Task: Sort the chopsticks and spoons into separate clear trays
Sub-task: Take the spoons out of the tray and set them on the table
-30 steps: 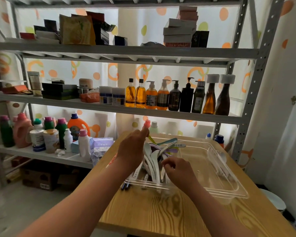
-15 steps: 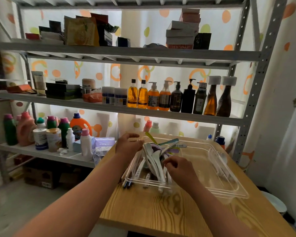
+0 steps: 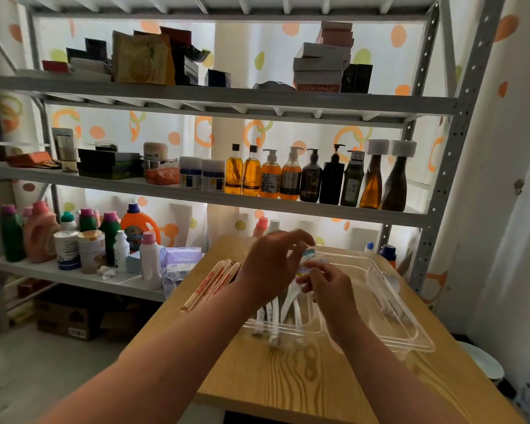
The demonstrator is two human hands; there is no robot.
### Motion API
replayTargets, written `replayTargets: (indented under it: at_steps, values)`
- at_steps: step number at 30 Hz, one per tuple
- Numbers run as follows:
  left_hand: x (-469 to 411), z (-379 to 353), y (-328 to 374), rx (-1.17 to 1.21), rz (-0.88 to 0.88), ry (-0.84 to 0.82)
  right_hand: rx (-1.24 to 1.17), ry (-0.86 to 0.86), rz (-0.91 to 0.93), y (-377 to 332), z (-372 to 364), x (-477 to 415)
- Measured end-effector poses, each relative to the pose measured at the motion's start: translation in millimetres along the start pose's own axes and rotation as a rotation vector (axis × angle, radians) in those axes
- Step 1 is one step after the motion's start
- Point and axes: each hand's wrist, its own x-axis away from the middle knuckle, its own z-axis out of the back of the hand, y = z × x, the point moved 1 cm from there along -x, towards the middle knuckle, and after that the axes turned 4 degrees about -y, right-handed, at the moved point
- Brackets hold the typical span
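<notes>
Both hands were over the wooden table, right in the thick of it. The left hand hovered above the bundle of white spoons, its fingers spread and loose. It was blurred, but I could see nothing in its grasp. The right hand sat just beside it with its fingers curled in, pinching at the top ends of those spoons, where a teal and a purple tip poked out between the two hands.

The spoons stood slanted in a small clear tray, their handles running down to its near wall. Left of the left wrist lay the chopsticks, a flat sheaf in paper sleeves with red print. Whether they lay in a tray of their own I could not tell. On the right, touching the small tray, was a larger clear tray with a few pale spoons along its far right side.

Behind the table stood a grey metal rack, with a row of amber and dark pump bottles on its middle shelf and detergent jugs lower on the left.
</notes>
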Motion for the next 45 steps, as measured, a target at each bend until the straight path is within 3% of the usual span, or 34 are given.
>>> replayTargets:
  at_steps: [3, 5, 13, 18, 23, 29, 33, 37, 45]
  values:
    - [7, -9, 14, -0.062, -0.236, -0.145, -0.36, -0.133, -0.186, -12, 6, 1]
    - [11, -13, 21, -0.074, -0.332, -0.156, -0.453, -0.187, -0.222, -14, 13, -1]
    - [23, -34, 17, 0.08, -0.299, -0.207, -0.587, -0.154, -0.287, -5, 37, -2]
    - [33, -50, 10, 0.08, -0.27, -0.18, -0.461, -0.015, -0.262, -2, 54, -2]
    - [32, -70, -3, 0.062, -0.019, -0.21, -0.318, 0.159, -0.219, 5, 86, -13]
    - [14, -101, -15, 0.053, 0.242, -0.452, -0.048, 0.351, -0.161, 26, 130, -28]
    - [3, -116, -14, 0.067, 0.274, -0.598, 0.115, 0.513, -0.125, 43, 162, -28]
    - [2, -126, -17, 0.12, 0.308, -0.726, 0.303, 0.564, -0.166, 70, 182, -28]
    - [3, -134, -28, 0.255, 0.405, -0.774, 0.542, 0.503, -0.287, 110, 187, -54]
